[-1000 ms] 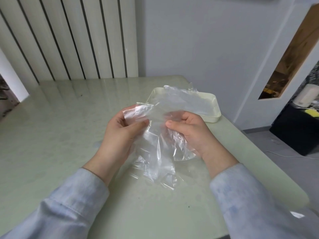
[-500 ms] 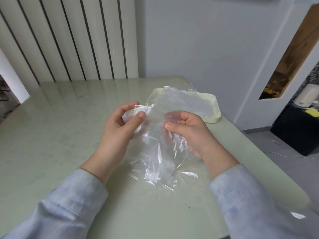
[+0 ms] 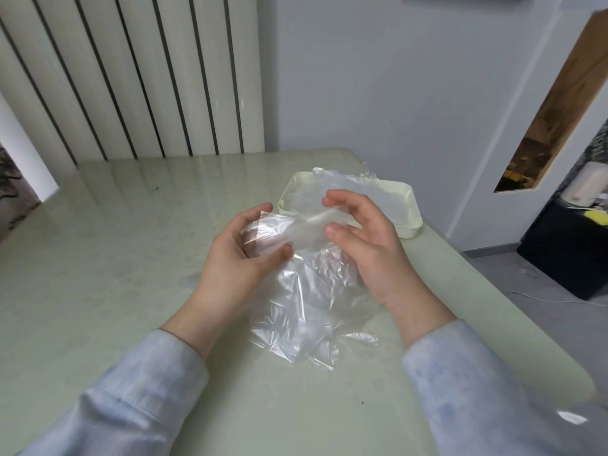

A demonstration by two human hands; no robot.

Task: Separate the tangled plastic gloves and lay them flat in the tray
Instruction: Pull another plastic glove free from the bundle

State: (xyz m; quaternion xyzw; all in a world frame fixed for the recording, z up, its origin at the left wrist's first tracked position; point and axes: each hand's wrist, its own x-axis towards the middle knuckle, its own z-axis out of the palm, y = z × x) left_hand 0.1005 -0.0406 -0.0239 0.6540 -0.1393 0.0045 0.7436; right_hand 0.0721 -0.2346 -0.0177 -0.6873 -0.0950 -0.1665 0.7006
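Since the earlier frame, the right hand (image 3: 365, 245) has risen toward the tray (image 3: 408, 225), its fingers curled loosely around a fold of the tangled gloves (image 3: 306, 301). Fingers of the left hand (image 3: 230, 258) clamp the cuff edge. Lower ends trail onto the desk (image 3: 115, 258).

The left hand (image 3: 237, 258), reaching in from 7 o'clock, curls thumb and fingers round the plastic gloves (image 3: 296, 291). The right hand (image 3: 365, 255), from 5 o'clock, holds them between bent thumb and half-curled fingers.
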